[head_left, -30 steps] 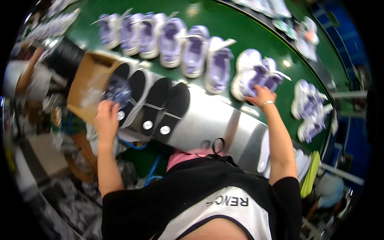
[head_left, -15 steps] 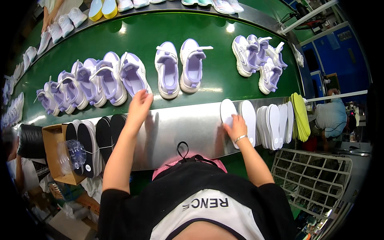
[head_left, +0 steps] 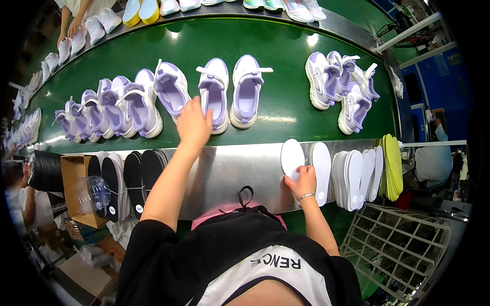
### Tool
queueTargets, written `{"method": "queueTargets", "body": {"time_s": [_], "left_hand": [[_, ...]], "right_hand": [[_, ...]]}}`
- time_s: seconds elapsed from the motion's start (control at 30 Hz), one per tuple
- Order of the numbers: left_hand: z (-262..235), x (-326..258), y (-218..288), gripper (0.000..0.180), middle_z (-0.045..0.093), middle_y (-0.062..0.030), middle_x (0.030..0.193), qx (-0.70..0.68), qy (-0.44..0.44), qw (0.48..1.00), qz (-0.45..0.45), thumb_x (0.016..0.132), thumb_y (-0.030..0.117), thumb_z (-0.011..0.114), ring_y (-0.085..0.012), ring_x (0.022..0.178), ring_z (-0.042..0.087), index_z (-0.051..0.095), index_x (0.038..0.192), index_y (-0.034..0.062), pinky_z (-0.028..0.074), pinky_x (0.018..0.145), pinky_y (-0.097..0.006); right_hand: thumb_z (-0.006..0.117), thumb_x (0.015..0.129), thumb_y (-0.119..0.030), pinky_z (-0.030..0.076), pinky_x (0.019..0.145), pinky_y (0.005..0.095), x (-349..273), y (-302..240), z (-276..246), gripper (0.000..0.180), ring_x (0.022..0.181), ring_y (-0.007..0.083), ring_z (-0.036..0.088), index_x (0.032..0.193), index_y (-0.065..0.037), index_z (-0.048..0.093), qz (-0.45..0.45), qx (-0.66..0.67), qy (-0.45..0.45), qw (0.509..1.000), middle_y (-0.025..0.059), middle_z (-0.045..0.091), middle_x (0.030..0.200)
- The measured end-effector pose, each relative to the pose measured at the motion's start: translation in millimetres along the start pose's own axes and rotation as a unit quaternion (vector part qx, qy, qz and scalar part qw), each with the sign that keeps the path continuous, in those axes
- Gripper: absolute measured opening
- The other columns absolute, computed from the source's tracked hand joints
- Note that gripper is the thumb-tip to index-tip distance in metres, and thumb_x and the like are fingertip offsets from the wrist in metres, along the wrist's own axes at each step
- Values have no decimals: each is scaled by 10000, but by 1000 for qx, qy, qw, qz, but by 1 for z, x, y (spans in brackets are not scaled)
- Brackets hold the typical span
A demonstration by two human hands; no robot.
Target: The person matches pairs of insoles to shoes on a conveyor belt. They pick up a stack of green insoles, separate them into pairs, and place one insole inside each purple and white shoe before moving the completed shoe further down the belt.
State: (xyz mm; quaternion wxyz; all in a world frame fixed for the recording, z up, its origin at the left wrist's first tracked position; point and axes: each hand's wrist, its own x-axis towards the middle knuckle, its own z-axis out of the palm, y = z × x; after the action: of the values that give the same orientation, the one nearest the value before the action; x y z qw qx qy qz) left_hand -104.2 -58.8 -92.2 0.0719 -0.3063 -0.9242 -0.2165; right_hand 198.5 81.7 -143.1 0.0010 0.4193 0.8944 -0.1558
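White insole (head_left: 292,157) pinched by right hand (head_left: 302,182); left hand (head_left: 194,125) outstretched, open, touching lilac shoe (head_left: 213,95)

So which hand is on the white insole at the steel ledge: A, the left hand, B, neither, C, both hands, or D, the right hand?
D: the right hand rests on a white insole at the ledge, while the left hand reaches to a lavender shoe on the green belt.

Around the belt

Black insoles (head_left: 135,178) stand on edge left of the left hand (head_left: 194,125), a cardboard box (head_left: 76,191) beyond them. Right of the right hand (head_left: 301,181): yellow-green insoles (head_left: 392,166), with a white wire basket (head_left: 398,239) below them.
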Motion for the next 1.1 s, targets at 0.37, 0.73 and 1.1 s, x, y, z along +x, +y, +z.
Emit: {"method": "queueTargets", "body": {"time_s": [0.37, 0.73, 1.1], "left_hand": [[16, 17, 66, 421, 596, -146, 848, 8, -375, 920, 108, 675, 407, 590, -292, 808, 568, 573, 951, 90, 453, 690, -372], [-11, -146, 95, 329, 565, -203, 725, -155, -314, 921, 174, 753, 281, 519, -340, 676, 564, 493, 905, -9, 446, 608, -429], [7, -98, 59, 264, 555, -156, 821, -369, -118, 918, 88, 738, 242, 549, -318, 806, 506, 552, 851, 3, 394, 718, -378]], "right_hand": [[576, 649, -145, 406, 646, 346, 3, 13, -5, 145, 723, 281, 491, 694, -23, 512, 10, 231, 79, 970, 109, 492, 717], [591, 602, -89, 439, 509, 302, -35, -62, -125, 105, 585, 226, 545, 697, -51, 567, -280, 138, 32, 949, 56, 522, 782], [554, 630, -148, 456, 536, 309, -39, -104, -106, 66, 614, 210, 527, 642, -84, 546, -428, -225, -99, 870, 56, 482, 792]]}}
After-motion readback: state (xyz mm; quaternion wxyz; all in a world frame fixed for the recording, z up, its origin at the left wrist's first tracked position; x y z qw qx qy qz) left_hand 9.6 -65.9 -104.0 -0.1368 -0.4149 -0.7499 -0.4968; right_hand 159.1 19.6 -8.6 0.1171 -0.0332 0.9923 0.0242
